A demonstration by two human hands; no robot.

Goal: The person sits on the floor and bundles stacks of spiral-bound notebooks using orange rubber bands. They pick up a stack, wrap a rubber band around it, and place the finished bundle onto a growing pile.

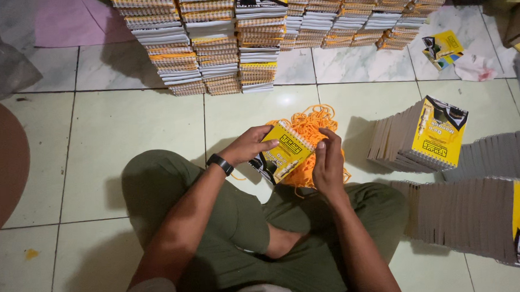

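Note:
I sit cross-legged on a tiled floor. My left hand (249,145), with a black band on the wrist, grips the upper left edge of a small yellow spiral-bound booklet (284,154). My right hand (328,160) presses against the booklet's right edge, fingers pointing up. Behind the booklet a pile of orange cords (311,125) lies on the floor, partly hidden by my right hand.
Tall stacks of spiral booklets (209,43) line the far wall. To my right lean rows of the same yellow booklets (429,135), and another row (479,218) lies nearer. A loose booklet (443,47) and crumpled paper (476,67) sit at the far right.

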